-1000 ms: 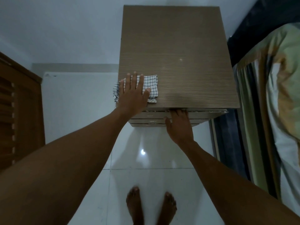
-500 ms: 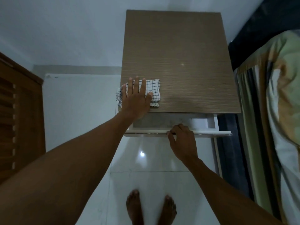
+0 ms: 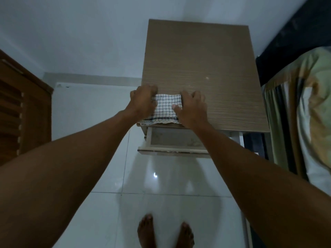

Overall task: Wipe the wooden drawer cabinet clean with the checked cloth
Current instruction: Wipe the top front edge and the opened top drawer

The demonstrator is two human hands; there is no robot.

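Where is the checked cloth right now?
In the head view, the checked cloth lies on the near left corner of the cabinet top, gripped between the left hand and the right hand, just above the open drawer.

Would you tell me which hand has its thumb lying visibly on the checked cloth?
The right hand; its thumb lies on the checked cloth, whereas the left hand shows no thumb.

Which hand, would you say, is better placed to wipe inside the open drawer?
Likely right: right hand grips the white dark-checked cloth above the open drawer; left hand holds it at the wooden cabinet's corner.
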